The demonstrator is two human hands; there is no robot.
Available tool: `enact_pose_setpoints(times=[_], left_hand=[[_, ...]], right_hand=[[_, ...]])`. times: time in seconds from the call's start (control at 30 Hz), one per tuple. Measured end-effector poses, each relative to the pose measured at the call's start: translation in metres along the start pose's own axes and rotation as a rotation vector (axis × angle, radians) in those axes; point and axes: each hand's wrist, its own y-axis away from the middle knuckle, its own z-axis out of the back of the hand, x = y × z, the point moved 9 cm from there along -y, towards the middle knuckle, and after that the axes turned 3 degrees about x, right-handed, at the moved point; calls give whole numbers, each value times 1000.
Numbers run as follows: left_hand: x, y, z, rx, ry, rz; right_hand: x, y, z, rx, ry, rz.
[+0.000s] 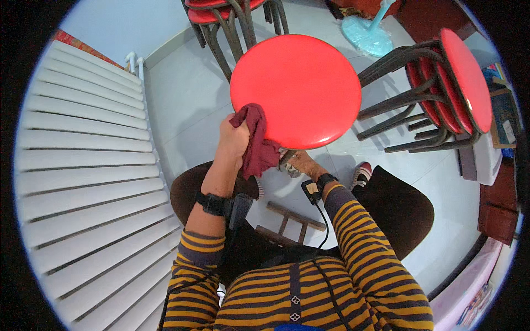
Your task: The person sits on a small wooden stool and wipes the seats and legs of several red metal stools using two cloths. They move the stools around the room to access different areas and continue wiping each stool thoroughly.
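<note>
Before me stands a stool with a round red seat (296,89) and dark legs. My left hand (235,136) is closed around a crumpled maroon cloth (256,145), which lies against the left front rim of the seat and hangs below it. Under the front rim, my right hand (304,163) grips a dark stool leg (286,156). A pale, crumpled cloth (293,170) shows beneath its fingers, partly hidden. Both wrists carry black bands.
A white radiator (95,165) runs along the left wall. Stacked red stools (466,82) stand or lean at the right, with more red stools (225,12) behind. A plastic-wrapped turquoise base (368,35) is at the back. Between my feet lies a wooden frame (292,223).
</note>
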Motion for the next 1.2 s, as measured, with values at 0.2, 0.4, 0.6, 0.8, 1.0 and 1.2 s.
enact_pose_setpoints(times=[0.2, 0.4, 0.6, 0.8, 1.0, 1.2], left_hand=[[0, 4, 4, -71, -84, -6], [2, 4, 6, -73, -183, 5], [1, 6, 2, -49, -143, 0], [-3, -2, 6, -58, -124, -34], [7, -7, 10, -17, -32, -21], [14, -8, 8, 10, 18, 3]], right_hand=[[-68, -27, -2, 17, 233, -1], [-110, -21, -2, -28, 370, -144], [-90, -13, 2, -53, 381, -141], [18, -4, 7, -96, 305, -10], [86, 45, -6, -17, -397, -166], [70, 106, 12, -203, -1028, -100]])
